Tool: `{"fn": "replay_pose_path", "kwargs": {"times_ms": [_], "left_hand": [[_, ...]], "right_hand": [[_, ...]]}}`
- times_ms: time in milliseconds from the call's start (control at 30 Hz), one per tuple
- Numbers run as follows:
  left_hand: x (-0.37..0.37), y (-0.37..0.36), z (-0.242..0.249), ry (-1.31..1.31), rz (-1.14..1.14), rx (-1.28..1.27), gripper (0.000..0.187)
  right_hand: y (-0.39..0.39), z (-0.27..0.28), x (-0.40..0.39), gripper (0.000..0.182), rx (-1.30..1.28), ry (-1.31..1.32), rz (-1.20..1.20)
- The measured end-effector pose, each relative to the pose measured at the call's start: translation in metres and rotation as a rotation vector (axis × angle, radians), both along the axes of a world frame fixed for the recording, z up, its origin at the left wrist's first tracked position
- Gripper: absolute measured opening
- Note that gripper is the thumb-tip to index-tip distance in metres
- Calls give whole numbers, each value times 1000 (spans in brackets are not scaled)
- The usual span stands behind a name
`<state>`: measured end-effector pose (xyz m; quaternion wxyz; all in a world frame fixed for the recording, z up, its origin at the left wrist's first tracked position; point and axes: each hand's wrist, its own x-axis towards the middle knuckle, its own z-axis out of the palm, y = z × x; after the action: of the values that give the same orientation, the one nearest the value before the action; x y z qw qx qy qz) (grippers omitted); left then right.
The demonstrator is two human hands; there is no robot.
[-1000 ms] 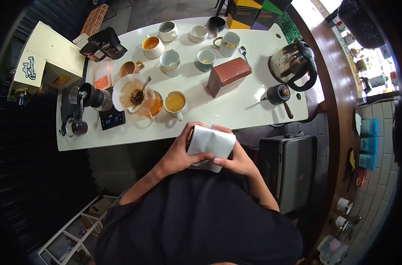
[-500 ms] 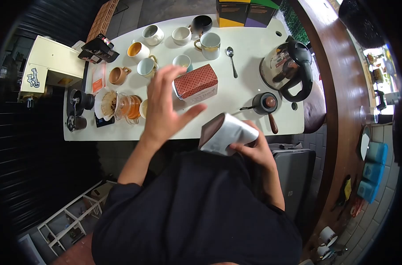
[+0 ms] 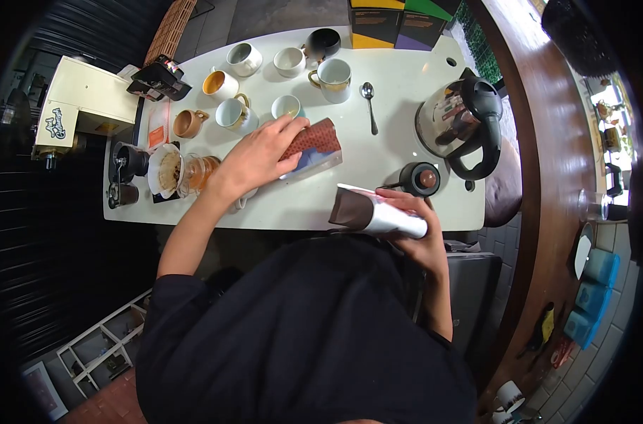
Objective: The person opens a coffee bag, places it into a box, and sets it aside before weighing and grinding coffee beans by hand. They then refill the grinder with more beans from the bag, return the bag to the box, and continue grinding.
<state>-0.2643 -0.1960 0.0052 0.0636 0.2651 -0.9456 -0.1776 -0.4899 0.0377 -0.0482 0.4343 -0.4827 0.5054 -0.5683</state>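
My left hand (image 3: 268, 152) is closed on the left end of a red patterned box (image 3: 318, 138), which is tipped over the table with its pale side facing me. In my right hand (image 3: 417, 226) is a white and silver pouch (image 3: 392, 218) with a dark brown face, held at the table's front edge. A pale cup (image 3: 287, 107) stands just behind my left fingers. Close beyond my right hand sits a small dark pot (image 3: 414, 180) with a brown knob, partly covered by that hand.
Several mugs (image 3: 334, 79) stand across the back of the white table (image 3: 385, 71). A spoon (image 3: 370, 107) lies at the centre right. An electric kettle (image 3: 457, 120) is on the right. On the left are a paper coffee filter (image 3: 167, 172), a glass server (image 3: 200, 172) and a hand grinder (image 3: 129, 162).
My left hand has come down from the air onto the red box, which is now tipped. My right hand has turned the pouch, showing more of its brown face.
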Motion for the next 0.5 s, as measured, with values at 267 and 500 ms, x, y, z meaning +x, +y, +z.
{"fn": "replay_pose_path", "kwargs": {"times_ms": [267, 500], "left_hand": [[4, -31, -5, 214, 82, 372, 32], [17, -47, -32, 435, 240, 729, 23]], "right_hand": [[-70, 21, 31, 45, -487, 67, 34], [-122, -6, 40, 46, -500, 324, -140]]}}
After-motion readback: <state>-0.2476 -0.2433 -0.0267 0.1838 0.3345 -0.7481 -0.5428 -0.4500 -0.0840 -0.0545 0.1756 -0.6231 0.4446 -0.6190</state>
